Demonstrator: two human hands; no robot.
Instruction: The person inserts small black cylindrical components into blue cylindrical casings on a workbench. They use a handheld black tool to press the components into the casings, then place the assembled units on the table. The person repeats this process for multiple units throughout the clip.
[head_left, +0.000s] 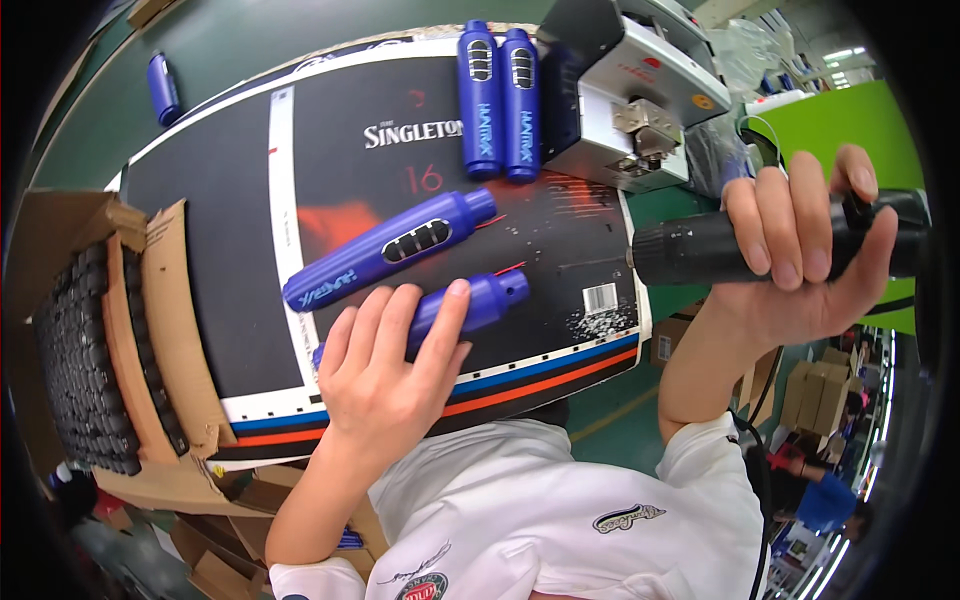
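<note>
My left hand [392, 370] lies over a blue-purple tapered plastic handle [478, 303], fingers wrapped across it and pressing it to the black printed board [240, 350]. A thin red wire sticks out by the handle's right end. In my right hand [800, 235] is a black electric screwdriver [690, 245], held level in a closed grip. Its long thin bit [590, 264] points left toward the handle's end, apart from it. Just beyond my left hand lies a second blue-purple handle [385, 248], with a dark oval button panel facing up and a red wire at its end.
Two similar handles [480, 100] lie side by side at the far edge, beside a white and black machine [640, 100]. Another handle [163, 90] lies far left. At left stands a cardboard box [165, 330] of stacked black parts [85, 350]. White crumbs [600, 322] dot the board's right side.
</note>
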